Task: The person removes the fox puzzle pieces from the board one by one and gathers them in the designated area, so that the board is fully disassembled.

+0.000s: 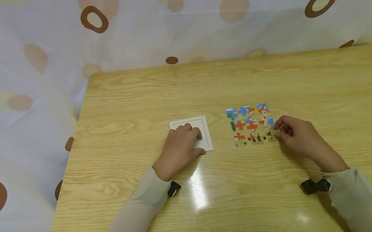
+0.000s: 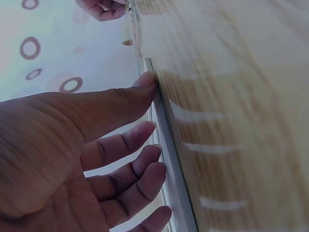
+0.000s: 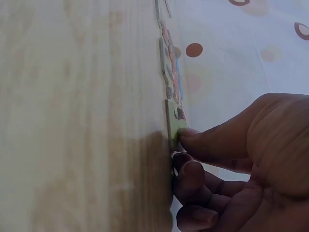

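Note:
A white square puzzle tray (image 1: 205, 131) with a raised border lies on the table. Over it rests my left hand (image 1: 181, 147), fingers loosely bent and spread, fingertips on the tray and thumb at its near edge (image 2: 166, 140). To the right, several jigsaw pieces (image 1: 251, 125) with an orange-and-white fox picture lie face up in rows with small gaps. My right hand (image 1: 299, 136) pinches the near right corner piece (image 1: 271, 136), a green one. In the right wrist view, the thumb presses that piece (image 3: 173, 121) and the curled index finger sits at its edge.
The wooden table (image 1: 255, 186) extends around the tray and pieces. A white curtain (image 1: 192, 17) with brown and peach spots hangs behind and at the sides. Black straps (image 1: 315, 186) are on both wrists.

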`<state>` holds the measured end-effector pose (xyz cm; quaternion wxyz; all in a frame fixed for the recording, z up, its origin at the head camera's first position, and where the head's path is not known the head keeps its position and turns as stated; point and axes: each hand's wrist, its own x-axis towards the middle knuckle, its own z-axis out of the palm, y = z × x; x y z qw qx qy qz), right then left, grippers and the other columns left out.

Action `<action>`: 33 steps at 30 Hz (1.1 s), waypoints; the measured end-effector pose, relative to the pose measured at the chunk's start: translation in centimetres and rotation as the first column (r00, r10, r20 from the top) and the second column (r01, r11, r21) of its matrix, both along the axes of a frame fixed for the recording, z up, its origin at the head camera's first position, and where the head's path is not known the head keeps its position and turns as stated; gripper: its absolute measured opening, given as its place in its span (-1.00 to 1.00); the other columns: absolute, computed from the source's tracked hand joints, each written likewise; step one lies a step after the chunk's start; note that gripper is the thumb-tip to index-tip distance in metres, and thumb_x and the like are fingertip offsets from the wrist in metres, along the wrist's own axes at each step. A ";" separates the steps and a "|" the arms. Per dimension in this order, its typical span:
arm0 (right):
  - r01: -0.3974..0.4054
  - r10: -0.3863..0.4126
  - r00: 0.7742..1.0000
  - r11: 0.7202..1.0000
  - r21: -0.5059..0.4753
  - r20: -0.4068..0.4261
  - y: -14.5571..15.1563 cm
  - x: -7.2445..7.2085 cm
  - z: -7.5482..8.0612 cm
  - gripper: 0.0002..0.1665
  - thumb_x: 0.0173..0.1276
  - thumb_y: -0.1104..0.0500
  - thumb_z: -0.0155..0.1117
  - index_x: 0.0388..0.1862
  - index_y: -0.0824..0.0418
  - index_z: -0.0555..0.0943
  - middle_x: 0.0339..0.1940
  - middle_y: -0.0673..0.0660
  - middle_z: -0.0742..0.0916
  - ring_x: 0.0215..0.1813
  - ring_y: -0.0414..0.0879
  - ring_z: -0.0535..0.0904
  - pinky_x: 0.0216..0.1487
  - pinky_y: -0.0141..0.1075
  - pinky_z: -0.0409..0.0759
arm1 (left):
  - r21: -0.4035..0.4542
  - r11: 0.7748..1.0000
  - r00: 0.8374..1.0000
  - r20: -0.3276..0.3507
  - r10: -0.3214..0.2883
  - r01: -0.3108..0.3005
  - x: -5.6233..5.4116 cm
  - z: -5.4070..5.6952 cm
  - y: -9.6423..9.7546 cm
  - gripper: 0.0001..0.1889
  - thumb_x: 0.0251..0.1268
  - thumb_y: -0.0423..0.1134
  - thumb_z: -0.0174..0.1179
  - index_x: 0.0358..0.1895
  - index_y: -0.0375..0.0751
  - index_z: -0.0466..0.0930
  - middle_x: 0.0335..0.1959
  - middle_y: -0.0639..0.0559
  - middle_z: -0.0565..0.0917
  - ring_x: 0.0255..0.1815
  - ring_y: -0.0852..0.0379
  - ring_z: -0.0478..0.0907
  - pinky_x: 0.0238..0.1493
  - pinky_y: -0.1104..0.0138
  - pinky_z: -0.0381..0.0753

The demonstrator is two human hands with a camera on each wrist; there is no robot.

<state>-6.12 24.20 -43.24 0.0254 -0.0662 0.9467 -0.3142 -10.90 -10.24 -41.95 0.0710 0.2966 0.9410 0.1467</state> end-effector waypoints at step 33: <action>-0.050 0.048 0.998 0.997 -0.057 -0.046 -0.3 0.7 0.0 -0.56 0.44 0.33 0.37 0.15 0.43 0.38 -0.38 0.10 0.59 -0.47 -0.19 0.47 -0.47 -0.33 0.42 | -0.027 0.999 0.999 -0.032 -0.023 0.022 0.1 -0.2 -0.2 -0.62 0.20 0.07 0.50 -0.09 -0.11 0.70 -0.21 0.04 0.62 -0.16 0.03 0.57 -0.09 0.12 0.52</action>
